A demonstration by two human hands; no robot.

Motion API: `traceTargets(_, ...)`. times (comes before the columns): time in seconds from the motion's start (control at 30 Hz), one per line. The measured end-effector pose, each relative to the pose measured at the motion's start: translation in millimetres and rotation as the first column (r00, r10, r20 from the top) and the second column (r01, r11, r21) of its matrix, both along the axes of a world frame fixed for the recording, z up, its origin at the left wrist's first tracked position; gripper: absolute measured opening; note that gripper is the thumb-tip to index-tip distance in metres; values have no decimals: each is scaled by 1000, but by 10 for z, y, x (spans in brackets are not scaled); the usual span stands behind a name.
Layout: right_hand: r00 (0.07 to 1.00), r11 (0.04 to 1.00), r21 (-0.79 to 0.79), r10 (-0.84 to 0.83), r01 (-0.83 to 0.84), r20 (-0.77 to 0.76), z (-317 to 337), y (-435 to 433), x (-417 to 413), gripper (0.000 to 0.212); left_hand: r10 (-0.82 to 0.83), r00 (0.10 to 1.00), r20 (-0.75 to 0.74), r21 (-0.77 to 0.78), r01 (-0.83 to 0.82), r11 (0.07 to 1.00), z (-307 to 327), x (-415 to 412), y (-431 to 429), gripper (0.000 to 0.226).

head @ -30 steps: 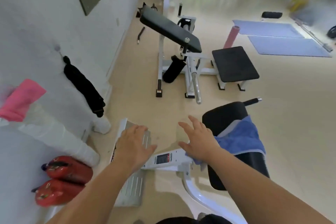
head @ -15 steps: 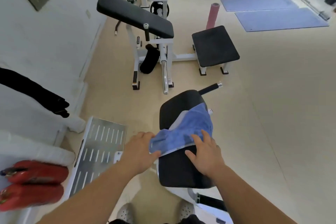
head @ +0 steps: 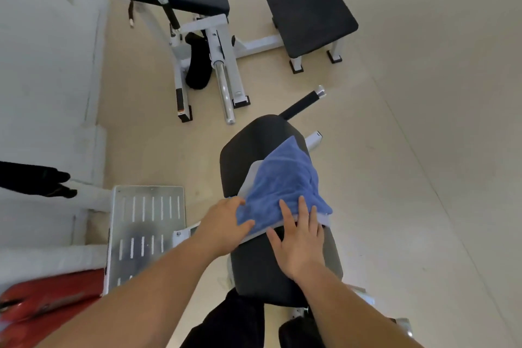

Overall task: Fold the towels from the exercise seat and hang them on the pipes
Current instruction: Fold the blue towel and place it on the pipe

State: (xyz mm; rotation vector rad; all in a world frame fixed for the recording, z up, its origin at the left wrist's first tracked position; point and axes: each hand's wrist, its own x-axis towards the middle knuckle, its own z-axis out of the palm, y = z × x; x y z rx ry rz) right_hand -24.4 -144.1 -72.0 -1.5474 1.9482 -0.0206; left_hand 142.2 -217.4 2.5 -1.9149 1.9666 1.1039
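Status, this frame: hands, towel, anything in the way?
Left hand grips blue towel at its near corner. Right hand flat on towel's front edge. Towel rumpled on black seat. No obstruction seen.

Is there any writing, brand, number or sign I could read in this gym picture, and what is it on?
No text can be read here.
Sticker on a white machine leg: dark and orange patches, too small and blurred to read.
Red cylinders: any label is blurred.
Blue towel: no writing shows.
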Motion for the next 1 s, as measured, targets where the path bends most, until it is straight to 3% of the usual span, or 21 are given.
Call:
traceTargets(0.13,991,980,-147,-137,136,7,-64,-16,118,63,36,999,-41,70,-33,997,-278,-32,-275,39)
traceTargets(0.47,979,980,-122,-169,155,-111,-210,-11,149,66,298,940,-165,280,-245,928,-717,-102,-695,29)
traceTargets(0.6,979,981,-112,-171,160,-106,-215,-5,142,64,372,900,-228,226,-323,919,-783,-82,-694,15)
traceTargets(1.0,985,983,-102,-157,150,-65,-126,-18,130,67,202,907,-369,-124,-264,957,-149,-55,-276,10)
